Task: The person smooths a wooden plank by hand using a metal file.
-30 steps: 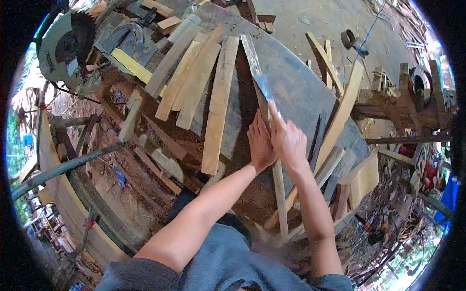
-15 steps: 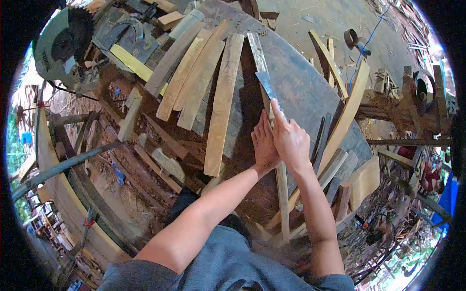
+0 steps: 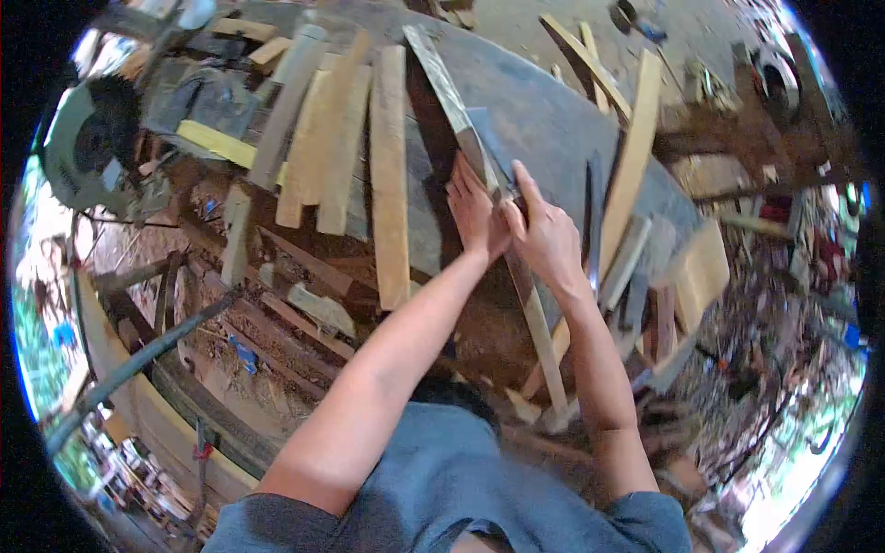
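A long narrow wooden strip (image 3: 449, 92) runs from the far side of the worktable toward my body, tilted on its edge. My left hand (image 3: 477, 212) grips it near the middle, with the fingers along its left side. In my right hand (image 3: 548, 235) is a flat, metal-bladed tool (image 3: 489, 138), held against the strip's right side. The index finger stretches along the blade, and the handle is hidden in the palm. Left of my hands lies a wider board (image 3: 391, 175).
The dark worktable (image 3: 553, 120) also bears several pale boards (image 3: 304, 157) on the left and a curved plank (image 3: 632, 147) on the right. Short wood blocks (image 3: 701, 276) sit at its right edge. A circular saw blade with guard (image 3: 88, 147) stands at far left.
The strip has turned up on its edge, and my left hand has moved from beside it to grip it. The blade has tilted to the strip's right side. The whole view has shifted.
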Tool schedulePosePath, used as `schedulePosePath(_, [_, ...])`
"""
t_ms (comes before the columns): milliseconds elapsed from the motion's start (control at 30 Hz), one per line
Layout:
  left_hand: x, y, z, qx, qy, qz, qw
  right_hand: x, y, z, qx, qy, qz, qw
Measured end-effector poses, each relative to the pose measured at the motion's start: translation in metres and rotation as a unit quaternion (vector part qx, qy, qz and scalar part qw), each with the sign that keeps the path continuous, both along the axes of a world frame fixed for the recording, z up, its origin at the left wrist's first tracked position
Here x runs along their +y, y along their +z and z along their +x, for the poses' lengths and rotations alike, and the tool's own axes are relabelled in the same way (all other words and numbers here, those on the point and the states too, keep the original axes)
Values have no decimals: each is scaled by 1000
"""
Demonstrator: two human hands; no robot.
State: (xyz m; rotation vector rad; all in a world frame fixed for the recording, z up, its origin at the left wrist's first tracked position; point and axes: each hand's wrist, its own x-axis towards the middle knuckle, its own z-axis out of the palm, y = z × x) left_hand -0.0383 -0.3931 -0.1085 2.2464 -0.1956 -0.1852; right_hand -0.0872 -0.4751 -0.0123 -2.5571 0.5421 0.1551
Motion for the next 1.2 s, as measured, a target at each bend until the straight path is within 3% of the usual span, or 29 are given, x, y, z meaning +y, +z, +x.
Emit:
schedulePosePath(67, [-7, -14, -6, -24, 18, 80, 996, -1, 6, -53, 32, -62, 24, 997])
schedulePosePath(233, [-12, -6, -8, 10, 19, 45, 999, 14, -9, -185, 37, -261, -42, 964])
schedulePosePath(367, [-14, -21, 1, 39, 50, 20, 998, 34, -26, -244, -8, -288, -88, 954])
schedulePosePath(467, [-4, -22, 7, 37, 47, -29, 998, 40, -21, -241, 40, -310, -99, 945])
schedulePosePath(667, [10, 2, 14, 107, 17, -7, 994, 43, -32, -233, 113, -309, -149, 932])
schedulePosePath(767, [12, -8, 13, 83, 11, 8, 996, 36, -21, -233, 133, -341, -163, 916])
schedulePosePath(1100, [13, -16, -1, 20, 26, -31, 999, 17, -24, -210, 129, -323, -210, 914])
schedulePosePath(1200, [15, -21, -10, -5, 37, -61, 997, 18, -26, -221, 6, -312, -211, 926])
